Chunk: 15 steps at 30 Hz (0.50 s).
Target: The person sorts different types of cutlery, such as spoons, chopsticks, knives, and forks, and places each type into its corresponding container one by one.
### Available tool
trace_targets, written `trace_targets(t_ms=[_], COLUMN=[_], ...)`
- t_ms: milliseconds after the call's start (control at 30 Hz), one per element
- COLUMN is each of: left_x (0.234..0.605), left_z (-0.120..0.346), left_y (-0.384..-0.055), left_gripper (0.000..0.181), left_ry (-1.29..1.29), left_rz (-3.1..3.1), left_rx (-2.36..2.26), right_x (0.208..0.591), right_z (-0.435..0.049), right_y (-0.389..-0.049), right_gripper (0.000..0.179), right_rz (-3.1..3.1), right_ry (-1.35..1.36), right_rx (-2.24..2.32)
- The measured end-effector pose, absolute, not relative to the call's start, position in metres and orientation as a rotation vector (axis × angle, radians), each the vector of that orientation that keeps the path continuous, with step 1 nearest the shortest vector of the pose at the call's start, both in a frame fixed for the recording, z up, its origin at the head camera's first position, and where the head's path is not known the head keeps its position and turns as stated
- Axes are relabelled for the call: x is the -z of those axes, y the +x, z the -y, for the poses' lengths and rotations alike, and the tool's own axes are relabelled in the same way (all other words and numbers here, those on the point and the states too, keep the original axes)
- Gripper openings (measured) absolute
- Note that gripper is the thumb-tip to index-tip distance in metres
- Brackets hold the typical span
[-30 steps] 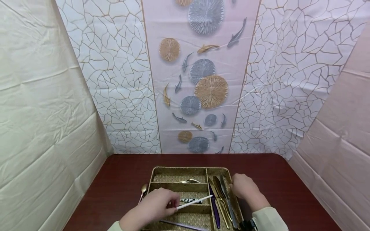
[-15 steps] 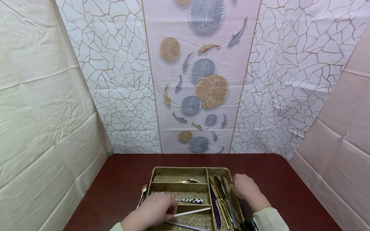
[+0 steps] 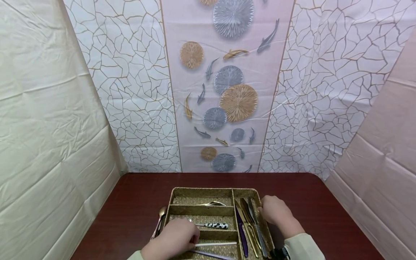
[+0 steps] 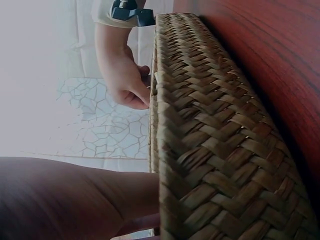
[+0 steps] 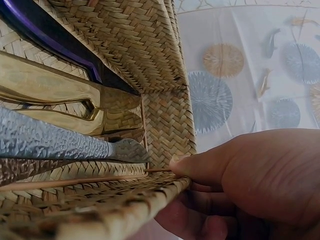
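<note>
In the head view, a woven cutlery tray (image 3: 201, 188) stands on the table. My left hand (image 3: 177, 236) reaches into its front compartment and pinches a slim white utensil (image 3: 217, 244), whose left end is hidden by the fingers. Just in front of that lies a purple-silver utensil (image 3: 216, 255). At the tray's right wall, my right hand (image 3: 276, 213) grips the rim. The right wrist view shows this right hand (image 5: 270, 180) with its thumb on the inside of the rim and fingers outside. In the left wrist view the tray wall (image 4: 215, 130) hides my left fingers.
Purple (image 3: 242, 233), gold and silver knives (image 3: 260, 234) lie lengthwise in the right compartment. A utensil with a black-and-white handle (image 3: 216, 225) is in the middle compartment, a gold one (image 3: 212, 203) in the back. Left of the tray are spoons (image 3: 161, 212) on the dark red table (image 3: 139, 195).
My left hand has lowered the white utensil from over the middle compartment toward me into the front one, turning it nearly level across the view. The right hand has stayed at the rim.
</note>
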<state>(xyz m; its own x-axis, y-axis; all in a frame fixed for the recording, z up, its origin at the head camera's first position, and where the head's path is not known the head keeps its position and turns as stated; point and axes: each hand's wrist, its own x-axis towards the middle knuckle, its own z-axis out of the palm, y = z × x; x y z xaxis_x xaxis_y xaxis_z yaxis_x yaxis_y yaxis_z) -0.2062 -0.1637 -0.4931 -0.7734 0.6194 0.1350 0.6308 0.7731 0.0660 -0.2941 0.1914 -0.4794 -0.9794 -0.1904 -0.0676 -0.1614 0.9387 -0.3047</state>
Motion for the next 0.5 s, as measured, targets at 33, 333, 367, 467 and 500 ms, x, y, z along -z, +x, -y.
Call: trace_targets(t_ms=[33,333,367,467,500], left_x=[0.4943,0.5029,0.5031,0.5032,0.5035], left_z=[0.1635,0.1614,0.1614,0.1613,0.1612], left_y=[-0.2059,-0.205,-0.205,-0.2046,-0.2044], left_gripper=[0.037,0.037,0.037,0.038,0.038], left_ry=[-1.007,-0.999,-1.0,-1.003,-1.003], left_rz=[2.85,2.779,2.779,2.777,2.774], left_rx=[0.149,0.033,0.031,0.03,0.028], right_x=[0.4796,0.4797,0.4796,0.4793,0.4793], right_z=[-0.1914,-0.1918,-0.1918,-0.1918,-0.1918], right_y=[-0.2942,-0.2943,-0.2944,-0.2946,-0.2946], right_gripper=[0.035,0.037,0.037,0.036,0.036], right_rz=[-3.0,-3.008,-3.009,-3.005,-3.006], right_ry=[-0.274,-0.271,-0.271,-0.269,-0.268], right_rx=[0.458,0.456,0.454,0.452,0.452])
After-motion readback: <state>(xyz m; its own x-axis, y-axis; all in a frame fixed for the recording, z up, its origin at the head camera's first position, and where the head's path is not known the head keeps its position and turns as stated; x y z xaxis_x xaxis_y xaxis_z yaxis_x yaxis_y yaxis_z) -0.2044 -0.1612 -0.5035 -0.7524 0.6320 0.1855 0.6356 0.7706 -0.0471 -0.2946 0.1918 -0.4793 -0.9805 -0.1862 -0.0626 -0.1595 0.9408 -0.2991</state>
